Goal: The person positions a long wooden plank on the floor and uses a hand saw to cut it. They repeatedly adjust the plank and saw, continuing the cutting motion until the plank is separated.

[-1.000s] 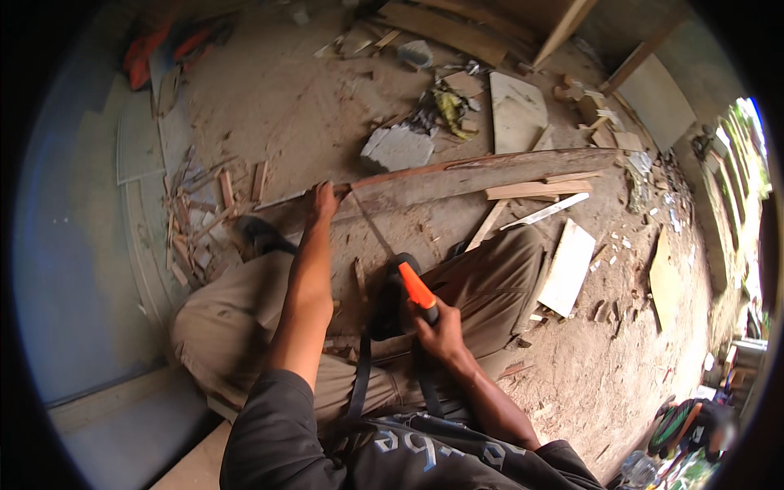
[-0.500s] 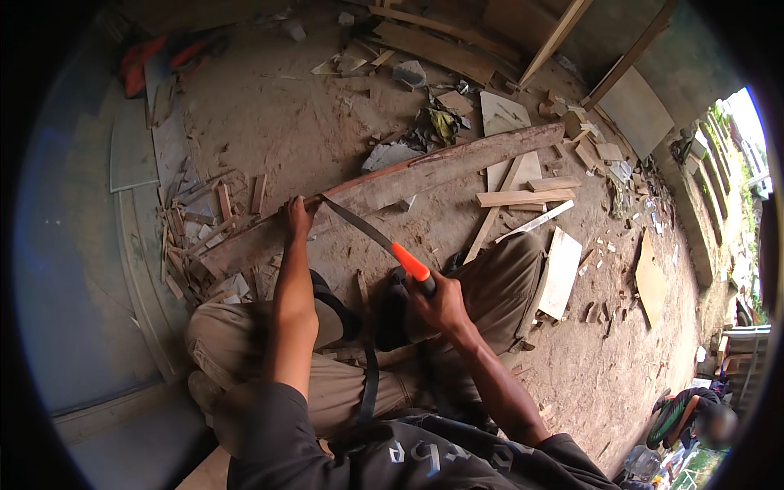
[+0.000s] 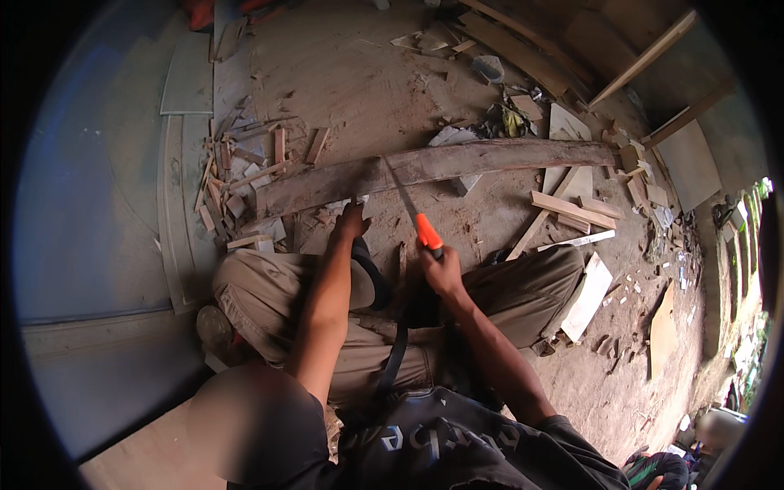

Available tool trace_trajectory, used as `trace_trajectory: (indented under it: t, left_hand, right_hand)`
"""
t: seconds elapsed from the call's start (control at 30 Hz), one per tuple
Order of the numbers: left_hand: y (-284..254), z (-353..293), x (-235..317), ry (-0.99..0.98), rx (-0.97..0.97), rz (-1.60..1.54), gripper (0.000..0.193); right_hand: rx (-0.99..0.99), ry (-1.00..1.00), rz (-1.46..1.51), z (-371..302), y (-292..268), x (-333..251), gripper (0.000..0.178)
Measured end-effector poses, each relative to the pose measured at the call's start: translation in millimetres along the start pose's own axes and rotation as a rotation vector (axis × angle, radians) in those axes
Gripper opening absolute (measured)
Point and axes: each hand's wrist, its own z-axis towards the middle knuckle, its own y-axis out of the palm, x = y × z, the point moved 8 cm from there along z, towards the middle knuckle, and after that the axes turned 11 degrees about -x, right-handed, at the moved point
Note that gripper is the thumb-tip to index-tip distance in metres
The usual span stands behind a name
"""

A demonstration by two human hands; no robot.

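My right hand (image 3: 443, 269) is closed round the black end of a handsaw's (image 3: 429, 231) orange-and-black handle. Its narrow blade slants away to the left and crosses the near edge of a long weathered wooden plank (image 3: 465, 161), the tip lying over the wood. To the left of the blade, my left hand (image 3: 351, 222) is at the plank's near edge, fingers apart and not wrapped round the wood. One finger points up at the edge; whether it presses on it I cannot tell. The plank lies across the ground in front of my bent legs.
Wood offcuts (image 3: 245, 159) are heaped by the plank's left end. Several cut strips (image 3: 572, 208) and a pale board (image 3: 586, 298) lie to the right. A grey-blue panel (image 3: 98, 204) stands on the left. Another person (image 3: 660, 469) is at the lower right edge.
My left hand has let go of the plank's upper edge and come down to its near side. The plank's face has tilted, and the saw's tip now reaches farther over it.
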Motion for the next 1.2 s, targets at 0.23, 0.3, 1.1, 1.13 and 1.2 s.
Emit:
trace_trajectory:
  t: [0.23, 0.3, 1.1, 1.13, 1.2]
  left_hand:
    - [-56.8, -30.7, 60.6, 0.105, -0.088, -0.172, 0.063]
    - [-74.7, -45.5, 74.8, 0.12, -0.053, -0.154, 0.055]
    - [-147.9, -164.1, 174.3, 0.274, 0.441, -0.289, 0.034]
    - [-149.6, -163.0, 172.6, 0.273, 0.449, -0.312, 0.034]
    - [-152.1, -154.2, 171.0, 0.236, 0.433, -0.346, 0.039]
  right_hand:
    - [0.086, -0.127, 0.016, 11.9, -23.4, -45.0, 0.042]
    - [0.07, -0.145, 0.077, 10.9, -24.1, -32.1, 0.043]
    - [0.024, -0.199, 0.003, -52.3, -3.5, -87.3, 0.037]
    - [0.025, -0.213, 0.001, -53.5, -0.2, -93.1, 0.036]
    - [0.036, -0.237, -0.008, -51.5, 1.9, -100.3, 0.036]
